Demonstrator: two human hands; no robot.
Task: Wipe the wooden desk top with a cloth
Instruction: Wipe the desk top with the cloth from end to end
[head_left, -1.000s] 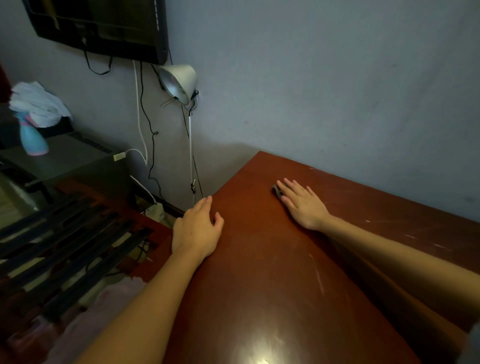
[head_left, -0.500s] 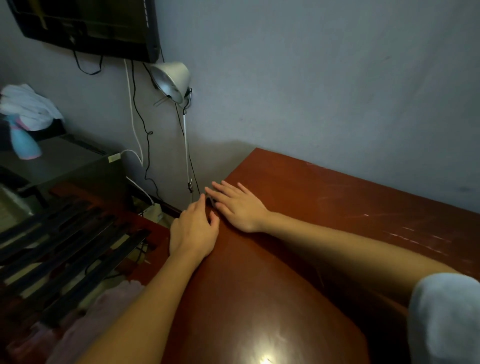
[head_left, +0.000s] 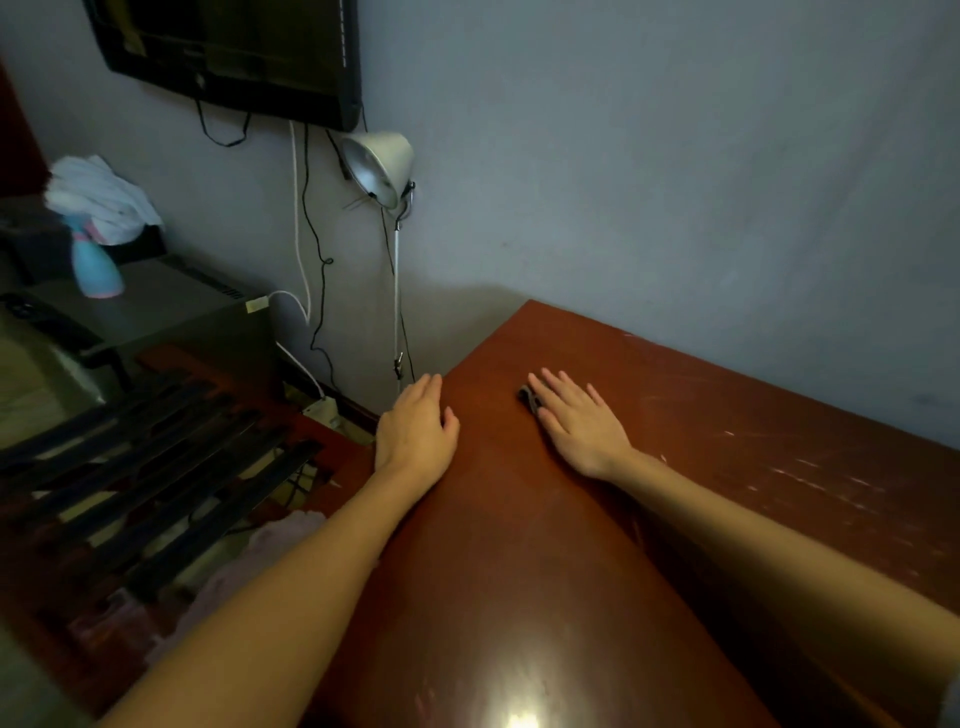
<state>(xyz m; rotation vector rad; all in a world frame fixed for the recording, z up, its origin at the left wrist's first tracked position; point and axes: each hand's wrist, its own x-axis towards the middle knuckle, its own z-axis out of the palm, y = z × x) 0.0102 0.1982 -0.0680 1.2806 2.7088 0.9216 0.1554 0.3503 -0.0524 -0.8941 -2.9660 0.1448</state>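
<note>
Swept away from the flat left hand (head_left: 415, 431), the right hand's (head_left: 582, 421) straight fingers (head_left: 563, 387) are pressed on a dark cloth (head_left: 529, 399). More surface (head_left: 519, 571) is judged wiped.

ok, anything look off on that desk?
Yes: pale scratches streak the wooden desk top toward its right side, so the finish looks worn. Also, under the flat right hand only a small dark item peeks out; too little shows to call it a cloth.
</note>
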